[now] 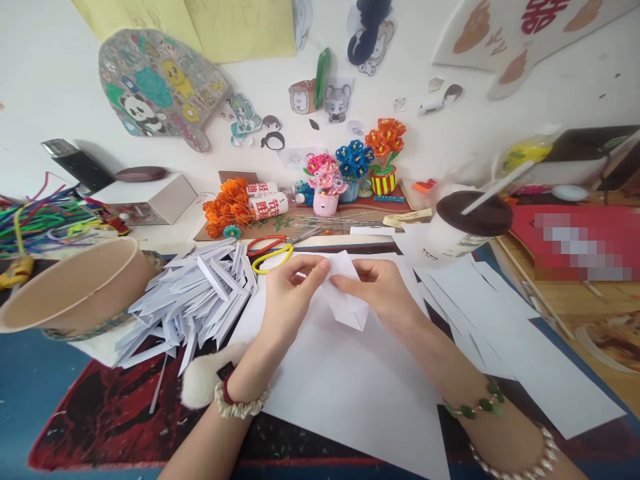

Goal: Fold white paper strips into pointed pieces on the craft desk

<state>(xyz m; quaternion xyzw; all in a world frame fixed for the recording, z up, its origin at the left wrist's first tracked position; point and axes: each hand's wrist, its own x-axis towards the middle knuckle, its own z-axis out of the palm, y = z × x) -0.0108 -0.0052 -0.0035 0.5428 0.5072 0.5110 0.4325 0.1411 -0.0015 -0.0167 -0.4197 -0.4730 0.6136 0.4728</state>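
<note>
A small piece of folded white paper [350,308] is held between my two hands above a large white sheet [345,393]. My left hand [295,290] pinches its upper left part between thumb and fingers. On the other side, my right hand [377,287] grips the paper with the thumb across its front; some fingers are hidden behind it. The lower end of the paper shows creased, slanting folds. To the left lies a heap of folded white paper strips [200,300]. Scissors [273,250] with orange and yellow handles rest just beyond my left hand.
A beige bowl [75,287] stands left of the heap. Cut white sheets [500,333] lie at right, near a lidded cup [470,223] with a straw. Flowers in small pots [326,203], orange flowers [227,208] and a bottle [270,203] line the back.
</note>
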